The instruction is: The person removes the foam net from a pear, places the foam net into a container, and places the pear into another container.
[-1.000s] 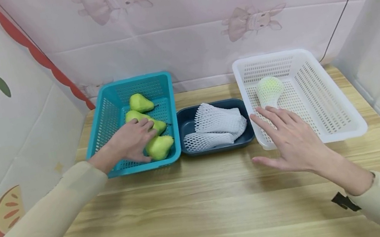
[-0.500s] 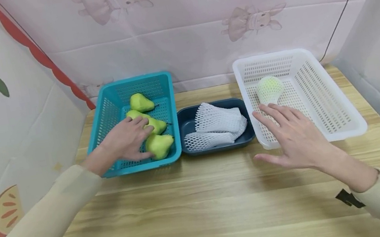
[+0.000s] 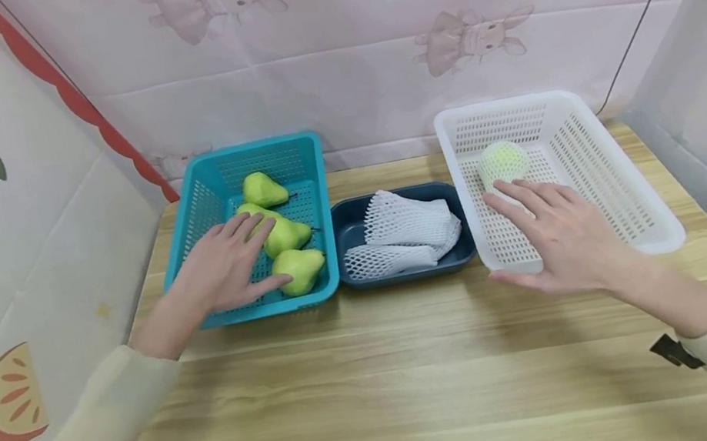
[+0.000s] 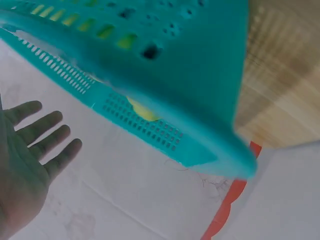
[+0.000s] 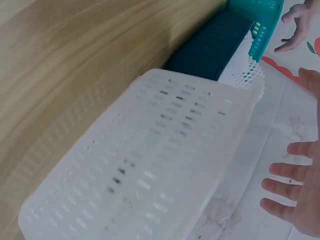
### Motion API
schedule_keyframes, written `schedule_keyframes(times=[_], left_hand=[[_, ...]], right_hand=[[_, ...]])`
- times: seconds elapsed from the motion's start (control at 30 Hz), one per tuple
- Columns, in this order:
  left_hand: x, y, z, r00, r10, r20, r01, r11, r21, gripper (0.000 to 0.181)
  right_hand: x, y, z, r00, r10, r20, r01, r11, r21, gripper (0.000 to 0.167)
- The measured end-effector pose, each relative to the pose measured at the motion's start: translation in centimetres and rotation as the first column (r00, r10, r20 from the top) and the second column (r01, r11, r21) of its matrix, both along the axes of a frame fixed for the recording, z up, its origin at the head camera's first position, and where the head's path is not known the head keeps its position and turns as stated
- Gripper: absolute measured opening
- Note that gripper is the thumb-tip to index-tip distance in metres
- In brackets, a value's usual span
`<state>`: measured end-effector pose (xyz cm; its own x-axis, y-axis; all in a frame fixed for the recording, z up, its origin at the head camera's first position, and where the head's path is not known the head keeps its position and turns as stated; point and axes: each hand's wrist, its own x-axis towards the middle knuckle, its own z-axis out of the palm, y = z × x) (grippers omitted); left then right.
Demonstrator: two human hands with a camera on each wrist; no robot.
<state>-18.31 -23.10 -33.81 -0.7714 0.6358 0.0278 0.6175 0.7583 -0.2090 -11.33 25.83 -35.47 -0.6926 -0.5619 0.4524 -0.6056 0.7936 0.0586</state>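
Note:
My left hand (image 3: 221,266) hovers over the teal basket (image 3: 321,179) with its fingers spread, holding nothing. Inside that basket lie a back pear (image 3: 262,189), a middle pear (image 3: 288,234) partly hidden by my fingers, and a front pear (image 3: 300,270). Over the front of the white basket (image 3: 625,167) is my right hand (image 3: 567,235), fingers extended and nothing in it. A pear in a white foam net (image 3: 502,161) lies in the white basket, its lower part covered by my fingers. In the left wrist view the left palm (image 4: 22,185) shows apart from the basket.
Between the baskets stands a dark blue tray (image 3: 348,237) holding several white foam net sleeves (image 3: 406,221). All three containers sit on a wooden table (image 3: 380,380). A printed cloth wall (image 3: 367,93) rises right behind them, with side walls left and right.
My left hand has drawn slightly back to the left, away from the pears. The right hand has shifted slightly to the right over the white basket. The pears and containers stay put.

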Motion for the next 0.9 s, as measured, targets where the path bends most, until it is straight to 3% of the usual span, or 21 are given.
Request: schedule_keyframes(times=[0.23,0.6,0.9], left_hand=[[2.1,0.1,-1.0,0.997,0.076,0.007,-0.076,0.992,0.097,0.101],[4.4,1.0,-2.7,0.989,0.15,0.01,-0.15,0.971,0.187,0.11],[5.6,2.6,-3.3,0.981,0.187,-0.055,-0.166,0.95,0.265,0.115]], right_hand=[[-0.8,1.0,1.1,0.998,-0.006,0.062,0.003,0.999,0.035,0.101],[-2.6,1.9,2.9,0.989,-0.03,0.143,0.023,0.998,0.053,0.101],[-5.2,3.1,3.6,0.943,-0.133,0.304,0.117,0.991,0.072,0.098]])
